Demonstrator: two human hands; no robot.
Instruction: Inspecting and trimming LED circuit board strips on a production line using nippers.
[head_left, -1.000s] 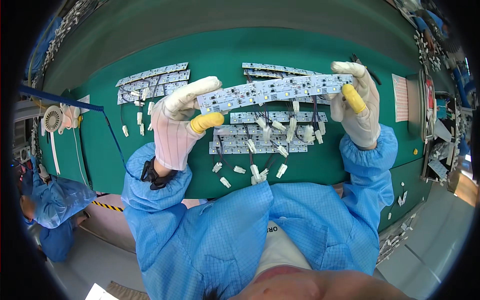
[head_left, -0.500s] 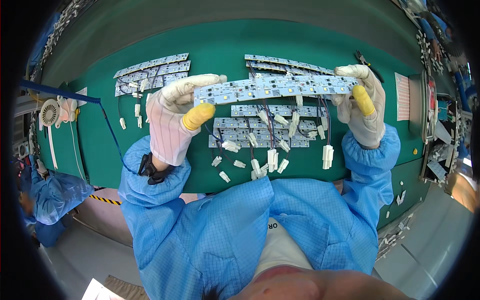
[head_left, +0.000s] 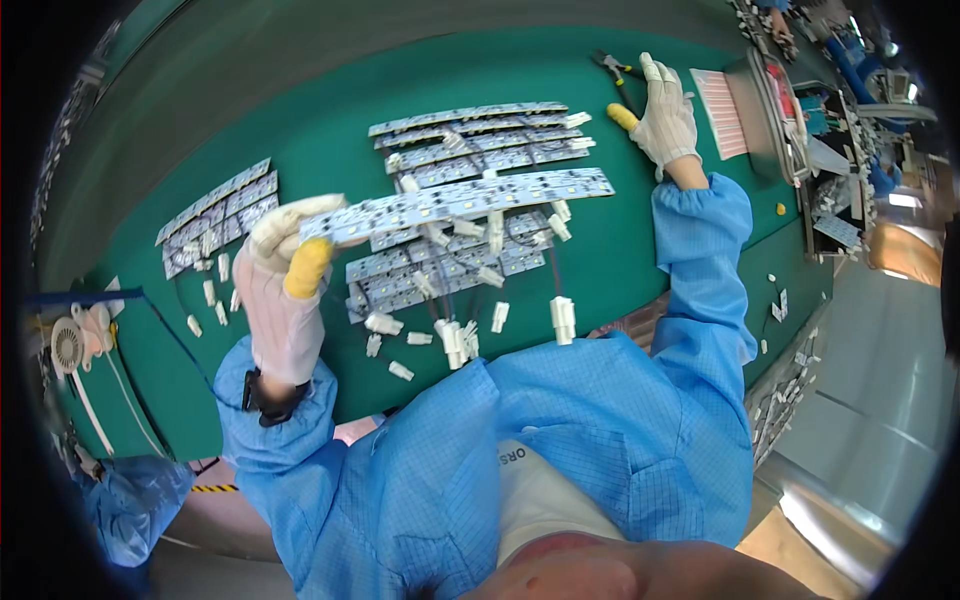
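My left hand (head_left: 283, 248), in a white glove with a yellow thumb cot, pinches one end of a long white LED circuit board (head_left: 460, 202). The board is held up over the table, and wires with white connectors (head_left: 563, 318) hang from it. At the far right, my right hand (head_left: 667, 122) is spread with nothing visible in it, its thumb apart from the fingers. Beside it lie diagonal cutters (head_left: 611, 68), handles partly between thumb and fingers. I cannot tell whether the hand touches them. More LED boards (head_left: 470, 128) lie behind and beneath the held one.
Another group of LED boards (head_left: 228, 208) lies at the left. A small white fan (head_left: 68, 345) stands at the left edge. On the right are a label sheet (head_left: 718, 112), a metal tray (head_left: 752, 110) and a yellow finger cot (head_left: 781, 209). A blue cord (head_left: 175, 330) runs to my left wrist.
My right hand has let go of the board's right end and moved away to the cutters, its fingers opening. The left hand still holds the board. The whole view has turned.
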